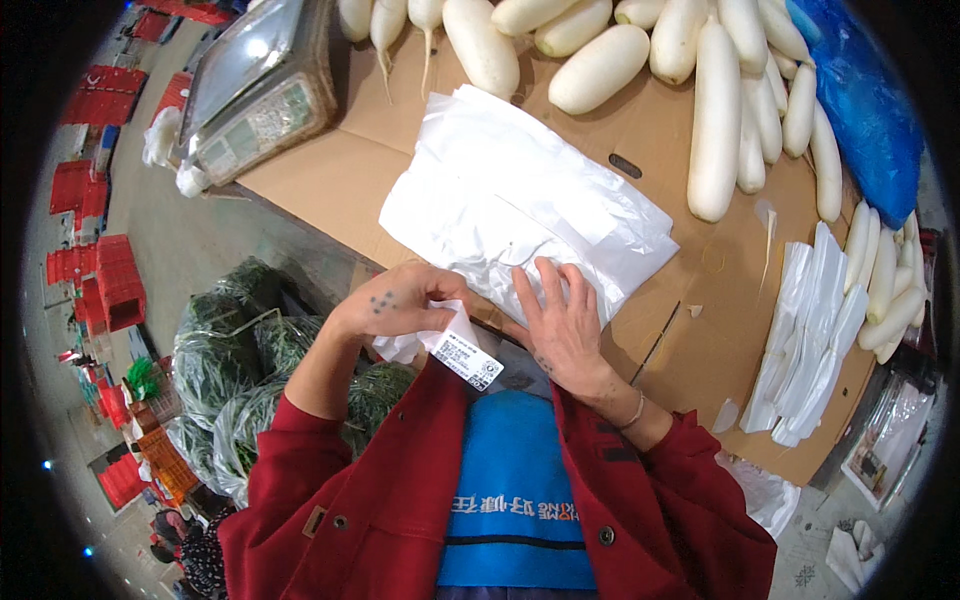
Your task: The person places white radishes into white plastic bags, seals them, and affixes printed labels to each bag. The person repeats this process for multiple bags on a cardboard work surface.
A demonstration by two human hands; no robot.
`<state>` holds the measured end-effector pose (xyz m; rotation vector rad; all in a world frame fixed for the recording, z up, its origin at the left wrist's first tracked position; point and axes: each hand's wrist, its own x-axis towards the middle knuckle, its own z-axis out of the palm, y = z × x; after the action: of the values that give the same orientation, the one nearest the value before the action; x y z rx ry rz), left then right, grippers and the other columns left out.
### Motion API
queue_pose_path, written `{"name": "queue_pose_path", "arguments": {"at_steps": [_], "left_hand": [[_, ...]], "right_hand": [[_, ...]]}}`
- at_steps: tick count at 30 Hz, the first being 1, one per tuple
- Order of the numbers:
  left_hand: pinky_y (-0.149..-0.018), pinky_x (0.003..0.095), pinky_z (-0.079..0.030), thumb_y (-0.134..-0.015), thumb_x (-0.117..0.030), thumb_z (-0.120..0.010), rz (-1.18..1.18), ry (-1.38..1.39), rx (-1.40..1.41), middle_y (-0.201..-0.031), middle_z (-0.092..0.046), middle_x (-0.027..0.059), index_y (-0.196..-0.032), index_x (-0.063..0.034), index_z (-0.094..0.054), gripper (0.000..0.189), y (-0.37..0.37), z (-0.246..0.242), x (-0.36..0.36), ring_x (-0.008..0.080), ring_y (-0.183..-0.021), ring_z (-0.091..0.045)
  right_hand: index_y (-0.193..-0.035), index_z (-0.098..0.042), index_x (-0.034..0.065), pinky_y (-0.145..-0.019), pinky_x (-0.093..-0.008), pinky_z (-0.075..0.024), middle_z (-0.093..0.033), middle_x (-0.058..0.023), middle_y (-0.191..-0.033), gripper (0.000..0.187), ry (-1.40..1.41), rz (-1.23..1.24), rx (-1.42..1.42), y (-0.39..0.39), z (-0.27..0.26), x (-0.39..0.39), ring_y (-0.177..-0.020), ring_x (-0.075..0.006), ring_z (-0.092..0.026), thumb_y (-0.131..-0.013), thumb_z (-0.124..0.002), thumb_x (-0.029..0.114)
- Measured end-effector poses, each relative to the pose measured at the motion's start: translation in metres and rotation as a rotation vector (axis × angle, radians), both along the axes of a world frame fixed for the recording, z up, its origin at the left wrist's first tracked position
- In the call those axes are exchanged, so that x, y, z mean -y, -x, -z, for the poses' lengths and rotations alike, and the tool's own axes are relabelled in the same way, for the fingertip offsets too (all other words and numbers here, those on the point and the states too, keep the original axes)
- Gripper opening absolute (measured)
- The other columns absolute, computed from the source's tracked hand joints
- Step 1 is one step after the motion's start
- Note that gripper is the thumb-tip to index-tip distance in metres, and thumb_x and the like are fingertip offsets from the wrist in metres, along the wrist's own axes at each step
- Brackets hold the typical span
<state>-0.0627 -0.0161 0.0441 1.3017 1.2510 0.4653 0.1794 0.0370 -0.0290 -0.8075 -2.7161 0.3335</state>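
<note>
My left hand (409,300) is closed on a crumpled piece of thin white plastic, from which a printed white label (469,361) hangs down. My right hand (559,322) lies with spread fingers on the near edge of a stack of white plastic bags (517,202). The bags rest on a flat brown cardboard sheet (652,217). Both hands are near the cardboard's near edge, in front of the blue apron (517,465). White radishes (600,69) are piled along the far side and to the right. The left palm is hidden.
A weighing scale (255,112) stands at the back left. Folded white bags (806,337) lie on the right, with a blue plastic bag (862,112) behind. Plastic-wrapped greens (225,360) are at the lower left. A person (199,551) and red crates (120,281) are farther off.
</note>
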Motion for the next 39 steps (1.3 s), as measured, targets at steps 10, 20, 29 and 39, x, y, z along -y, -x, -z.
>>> {"name": "queue_pose_path", "arguments": {"at_steps": [10,20,29,39], "left_hand": [[-0.070,0.0233,-0.049,-0.088,-0.006,-0.065,-0.492,-0.009,0.266,-0.084,-0.065,0.0000,-0.092,-0.0010,-0.063,0.007,0.005,0.017,0.096,0.0069,-0.078,-0.060],[-0.069,0.0238,-0.050,-0.087,-0.010,-0.068,-0.719,-0.099,0.274,-0.084,-0.066,0.0002,-0.092,-0.0016,-0.064,0.010,-0.004,0.033,0.130,0.0077,-0.077,-0.061],[-0.067,0.0226,-0.049,-0.086,-0.010,-0.067,-0.722,-0.110,0.343,-0.081,-0.064,-0.0014,-0.090,-0.0026,-0.063,0.009,0.015,0.027,0.136,0.0063,-0.075,-0.060],[-0.067,0.0237,-0.046,-0.081,-0.009,-0.066,-0.644,-0.196,0.213,-0.080,-0.062,-0.0010,-0.087,-0.0033,-0.063,0.009,0.104,0.023,0.128,0.0080,-0.075,-0.057]], "right_hand": [[-0.118,-0.053,-0.0021,-0.067,-0.0477,-0.0520,-0.063,-0.0271,-0.078,0.040,0.469,-0.212,0.077,0.012,-0.063,-0.082,-0.074,-0.0398,-0.064,-0.081,-0.054,0.011],[-0.141,-0.041,0.0042,-0.096,-0.0520,-0.0398,-0.040,-0.0254,-0.138,0.070,-0.049,-0.111,0.178,0.003,-0.023,-0.057,-0.120,-0.0448,-0.043,-0.084,-0.067,0.035],[-0.137,-0.039,-0.0021,-0.088,-0.0523,-0.0479,-0.039,-0.0330,-0.133,0.064,-0.123,0.056,0.479,0.040,-0.012,-0.044,-0.110,-0.0527,-0.051,-0.080,-0.064,0.010],[-0.120,-0.056,0.0015,-0.092,-0.0377,-0.0459,-0.063,-0.0197,-0.112,0.046,0.737,0.016,-0.036,0.011,-0.055,-0.121,-0.106,-0.0305,-0.061,-0.076,-0.055,0.012]]}}
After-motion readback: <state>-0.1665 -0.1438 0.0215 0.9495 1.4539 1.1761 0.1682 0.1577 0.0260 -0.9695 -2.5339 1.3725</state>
